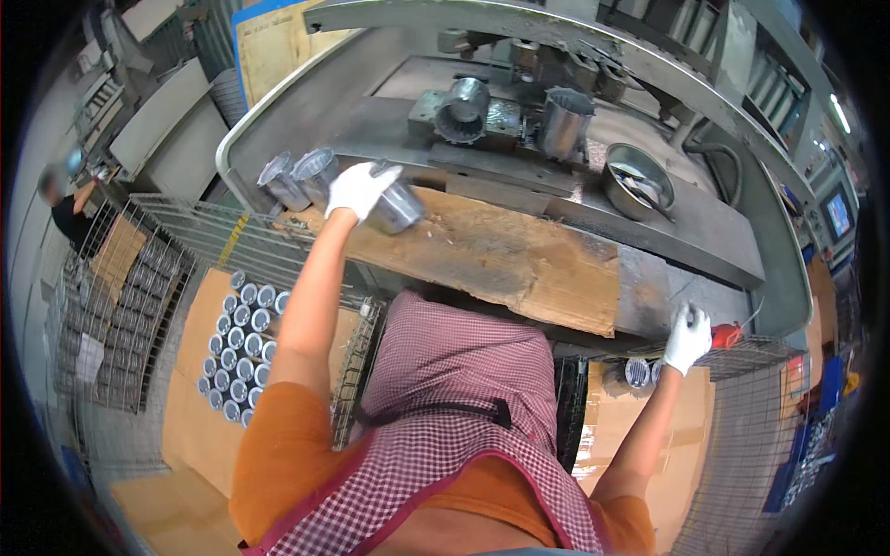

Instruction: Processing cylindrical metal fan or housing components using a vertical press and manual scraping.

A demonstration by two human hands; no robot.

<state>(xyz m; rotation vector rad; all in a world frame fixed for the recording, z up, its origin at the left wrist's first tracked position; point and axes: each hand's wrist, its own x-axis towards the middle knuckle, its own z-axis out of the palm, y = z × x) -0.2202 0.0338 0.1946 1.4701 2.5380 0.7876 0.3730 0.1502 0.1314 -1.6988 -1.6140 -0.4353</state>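
My left hand (360, 192), in a white glove, is closed on a grey metal cylindrical housing (399, 208), tilted over the cardboard-covered ledge. Just left of it, two similar housings (284, 183) stand at the ledge's left end. My right hand (688, 339), also gloved, is at the ledge's right end with its fingers curled together; what they hold, if anything, cannot be made out. Beside it lies a red object (726, 335). In the machine, one housing (462, 111) sits at the fixture block, and another (565, 123) stands to its right.
A metal bowl (640, 180) with metal pieces stands on the machine bed. Wire cages flank me; the left one holds rows of cylindrical parts (243, 339) on cardboard, the right a few parts (638, 372). A person (69, 206) is at the far left. A control screen (839, 213) is at right.
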